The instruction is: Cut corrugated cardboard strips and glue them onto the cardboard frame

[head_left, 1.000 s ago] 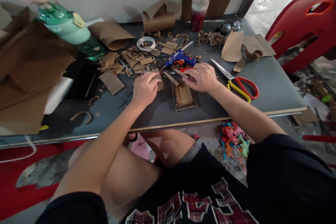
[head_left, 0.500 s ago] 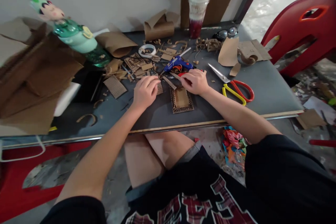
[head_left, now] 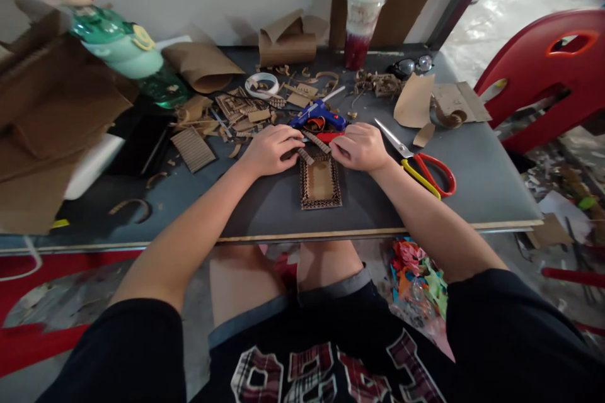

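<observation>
My left hand (head_left: 275,151) is closed, its fingertips and thumb at the end of a short corrugated cardboard strip (head_left: 306,157). My right hand (head_left: 362,147) pinches the near end of a second corrugated strip (head_left: 316,141), which slants up and left between the hands. Just below lies a small rectangular cardboard piece (head_left: 320,181) with a raised corrugated border, flat on the table. A blue glue gun (head_left: 317,114) rests behind the hands. Something red (head_left: 329,137), partly hidden, lies by my right fingers.
Scissors (head_left: 418,160) with red and yellow handles lie right of my right hand. Cardboard scraps (head_left: 236,104) and a tape roll (head_left: 261,85) are spread behind. A drink cup (head_left: 362,25), a green bottle (head_left: 137,56) and glasses (head_left: 411,65) stand or lie farther back. A red chair (head_left: 543,75) is right.
My left hand has moved right, up to the short strip, and the hands are closer together. My right hand still has its strip. The camera view has shifted slightly.
</observation>
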A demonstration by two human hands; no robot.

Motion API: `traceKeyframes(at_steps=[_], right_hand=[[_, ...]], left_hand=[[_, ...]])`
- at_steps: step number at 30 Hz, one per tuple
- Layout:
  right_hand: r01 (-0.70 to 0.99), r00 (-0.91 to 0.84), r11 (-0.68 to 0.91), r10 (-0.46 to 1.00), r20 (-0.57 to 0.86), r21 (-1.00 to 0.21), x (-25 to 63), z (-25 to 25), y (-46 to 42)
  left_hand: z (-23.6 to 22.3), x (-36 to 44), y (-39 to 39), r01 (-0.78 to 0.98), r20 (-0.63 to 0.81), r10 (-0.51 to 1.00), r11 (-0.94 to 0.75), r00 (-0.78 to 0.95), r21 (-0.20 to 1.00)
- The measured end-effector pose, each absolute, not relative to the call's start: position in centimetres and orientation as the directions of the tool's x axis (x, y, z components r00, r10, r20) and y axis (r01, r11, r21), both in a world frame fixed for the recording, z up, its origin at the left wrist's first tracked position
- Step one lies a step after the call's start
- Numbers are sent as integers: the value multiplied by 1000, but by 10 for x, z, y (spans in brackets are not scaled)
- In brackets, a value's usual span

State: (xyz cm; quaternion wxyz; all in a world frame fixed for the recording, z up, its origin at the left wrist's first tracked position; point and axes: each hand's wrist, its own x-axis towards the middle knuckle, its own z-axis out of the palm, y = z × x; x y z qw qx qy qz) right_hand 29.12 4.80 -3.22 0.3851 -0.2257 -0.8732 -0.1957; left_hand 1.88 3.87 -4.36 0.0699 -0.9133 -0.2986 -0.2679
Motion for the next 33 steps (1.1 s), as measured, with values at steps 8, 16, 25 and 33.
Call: traceKeyframes(at_steps=[8,16,25,33], right_hand=[[623,-432,768,495,754,-148,280,-35,42],[529,-593,848,373,714,-3,268,-34,38],[482,-557,876,275,784,35,266,-39,37],[499,-552,865,370,747,-60,264,-43,39]], left_hand=[[-46,22,32,610,659,482,-792,578,44],[-50,49,22,253,530,834,-551,151,795],[-51,57,21,-183,161,976,-134,145,974],[-50,55,16,-57,248,952,-241,182,969]])
